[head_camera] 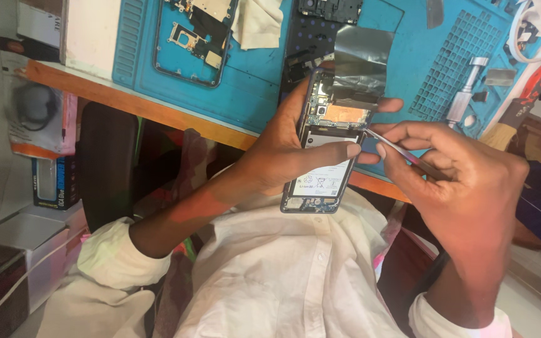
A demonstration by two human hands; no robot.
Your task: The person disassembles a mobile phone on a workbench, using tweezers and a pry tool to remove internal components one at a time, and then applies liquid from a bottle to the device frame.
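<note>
Left grip (295,150) clasping opened phone (324,156), right grip (464,181) pinching tweezers (402,153), blue work mat (264,87), orange-edged table (158,112)

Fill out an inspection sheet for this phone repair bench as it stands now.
Surface: blue work mat on an orange-edged table.
Job's things: opened phone with back cover off, battery and boards exposed; a grey film sheet is lifted at its top; thin metal tweezers point at its right edge.
Clutter: second phone frame, white cloth, dark phone part, silver cylindrical tool.
Grippers: left hand grips the phone; right hand pinches the tweezers.
Cables: white cable over the boxes lower left.
Surroundings: boxes and packaging at left, black chair back below the table.
</note>
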